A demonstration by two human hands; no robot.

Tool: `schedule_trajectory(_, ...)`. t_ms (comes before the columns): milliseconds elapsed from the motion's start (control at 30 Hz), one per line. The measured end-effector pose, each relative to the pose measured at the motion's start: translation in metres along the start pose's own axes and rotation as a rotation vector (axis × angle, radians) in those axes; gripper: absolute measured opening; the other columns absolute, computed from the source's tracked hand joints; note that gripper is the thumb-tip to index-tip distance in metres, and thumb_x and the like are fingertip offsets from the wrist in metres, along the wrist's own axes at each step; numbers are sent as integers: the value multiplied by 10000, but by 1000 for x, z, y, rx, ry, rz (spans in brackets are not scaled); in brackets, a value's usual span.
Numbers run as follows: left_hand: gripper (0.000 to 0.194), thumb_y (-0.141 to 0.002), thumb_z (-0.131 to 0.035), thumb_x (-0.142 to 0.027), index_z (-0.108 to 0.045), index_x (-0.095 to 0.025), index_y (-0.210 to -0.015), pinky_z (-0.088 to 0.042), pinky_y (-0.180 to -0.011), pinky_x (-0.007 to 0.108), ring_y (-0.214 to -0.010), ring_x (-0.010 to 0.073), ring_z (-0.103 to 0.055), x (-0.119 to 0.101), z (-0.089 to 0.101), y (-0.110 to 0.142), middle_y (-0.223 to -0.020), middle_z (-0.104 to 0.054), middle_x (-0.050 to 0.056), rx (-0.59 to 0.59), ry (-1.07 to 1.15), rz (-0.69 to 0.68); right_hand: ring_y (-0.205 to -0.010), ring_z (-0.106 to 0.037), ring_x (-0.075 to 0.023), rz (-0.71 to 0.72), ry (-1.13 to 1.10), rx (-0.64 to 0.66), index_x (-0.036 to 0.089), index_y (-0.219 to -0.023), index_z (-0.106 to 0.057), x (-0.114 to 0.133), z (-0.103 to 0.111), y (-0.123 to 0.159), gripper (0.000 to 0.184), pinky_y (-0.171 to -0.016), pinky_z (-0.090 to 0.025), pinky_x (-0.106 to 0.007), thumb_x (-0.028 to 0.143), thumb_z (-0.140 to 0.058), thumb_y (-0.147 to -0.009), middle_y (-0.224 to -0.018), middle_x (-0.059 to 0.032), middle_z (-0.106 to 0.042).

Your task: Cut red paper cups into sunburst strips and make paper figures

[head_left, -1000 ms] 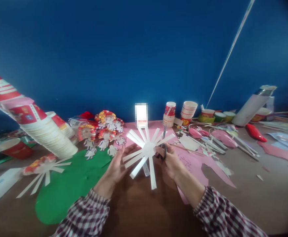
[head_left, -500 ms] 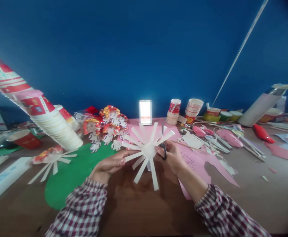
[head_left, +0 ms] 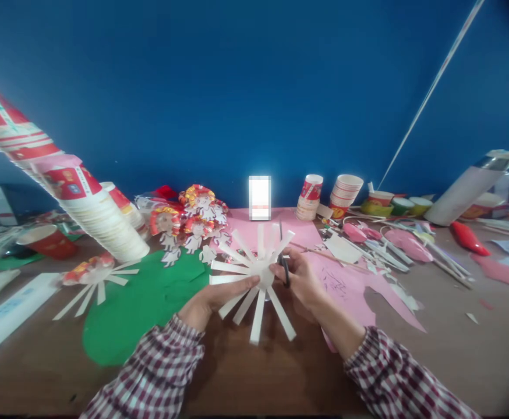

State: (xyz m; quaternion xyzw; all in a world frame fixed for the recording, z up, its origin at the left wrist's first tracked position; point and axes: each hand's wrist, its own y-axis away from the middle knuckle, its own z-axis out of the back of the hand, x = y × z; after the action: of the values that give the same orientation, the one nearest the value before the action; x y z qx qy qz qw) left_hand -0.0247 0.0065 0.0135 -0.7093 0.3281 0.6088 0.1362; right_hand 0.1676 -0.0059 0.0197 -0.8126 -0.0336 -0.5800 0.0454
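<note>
A white paper cup (head_left: 262,269), cut into strips that splay out like rays around its round base, is held up above the table in front of me. My left hand (head_left: 208,299) grips it from the left, thumb lying across the strips near the base. Black-handled scissors (head_left: 286,272) are in my right hand (head_left: 303,282), blades pointing up and away behind the strips. The right thumb also rests at the edge of the cup's base. The left fingers behind the cup are mostly hidden.
Green paper (head_left: 123,320) lies left, beside another cut cup with red-yellow trim (head_left: 99,276). A long stack of paper cups (head_left: 101,221) leans at left. Several decorated lion figures (head_left: 197,212) stand behind. Pink paper (head_left: 346,291), scraps and sticks (head_left: 385,256) spread to the right.
The cut cup has turned a little, its lower strips swinging right. My left hand has moved right, its thumb now reaching the cup's base. The scissors stay in my right hand.
</note>
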Motion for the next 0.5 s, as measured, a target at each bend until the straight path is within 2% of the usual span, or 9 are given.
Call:
schedule_trajectory(167, 559, -759, -674, -513, -651, -117, -1154, -409, -1025, 416, -1112, 295, -601, 0, -3, -3, -1123, -693, 135, -185, -36, 91, -560, -548, -103, -22, -70, -60, 199, -890, -578, 3, -3, 2, 392, -556, -448, -229, 349, -823, -624, -632, 44, -605)
schedule_trajectory(267, 587, -784, -638, -532, -631, -103, -1185, -434, -990, 413, -1064, 291, -628, -4, -3, -1, -1108, -697, 142, -177, 32, 102, -576, -545, -100, -77, -86, -55, 189, -925, -597, 3, -4, 5, 378, -566, -448, -228, 406, -789, -683, -660, 27, -612)
schedule_trajectory(400, 577, -821, -605, -513, -616, -76, -1198, -497, -846, 367, -886, 259, -677, -6, -1, 0, -981, -727, 140, -162, 138, 46, -567, -544, -114, -178, -27, 101, 181, -905, -617, 2, -5, 10, 380, -525, -421, -231, 510, -714, -744, -668, 8, -609)
schedule_trajectory(500, 600, -832, -565, -547, -633, -48, -1158, -511, -734, 360, -738, 239, -673, -2, 3, 0, -910, -728, 150, -176, 130, 65, -567, -533, -114, -177, 64, 221, 167, -855, -620, 4, -5, 13, 402, -528, -405, -231, 548, -692, -751, -656, -3, -615)
